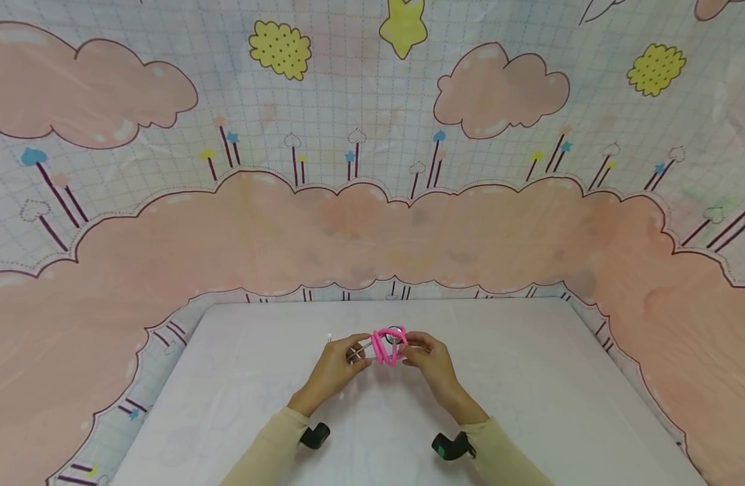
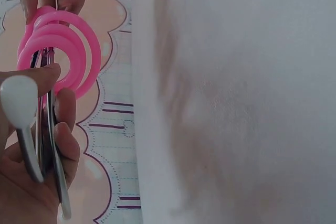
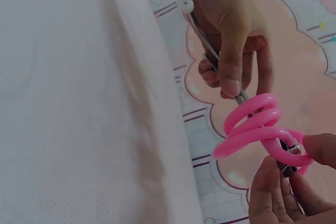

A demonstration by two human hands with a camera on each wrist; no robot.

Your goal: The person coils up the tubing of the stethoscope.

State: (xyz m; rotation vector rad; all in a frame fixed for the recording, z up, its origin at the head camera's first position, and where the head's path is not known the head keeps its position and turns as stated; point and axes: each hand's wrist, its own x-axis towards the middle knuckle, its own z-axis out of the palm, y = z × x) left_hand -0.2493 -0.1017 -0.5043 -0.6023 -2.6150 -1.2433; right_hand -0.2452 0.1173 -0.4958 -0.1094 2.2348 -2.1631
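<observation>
Held up over the white table is a stethoscope, its pink tubing (image 1: pixel 378 347) wound in several loops around the metal ear tubes (image 3: pixel 202 38). My left hand (image 1: pixel 335 370) grips those ear tubes, thumb on top and fingers curled beneath, as the left wrist view shows. One white ear tip (image 2: pixel 19 98) sticks out past that hand. My right hand (image 1: pixel 434 366) pinches the other end, thumb and fingers at the pink coil beside the chest piece (image 3: pixel 294 148). Part of the chest piece is hidden behind the tubing and fingers.
The white table top (image 1: pixel 227 391) spreads under both hands. Behind and beside it hangs a patterned cloth (image 1: pixel 409 236) with clouds and stars. A black wrist camera sits on each sleeve, the left one (image 1: pixel 315 436) and the right one (image 1: pixel 451 446).
</observation>
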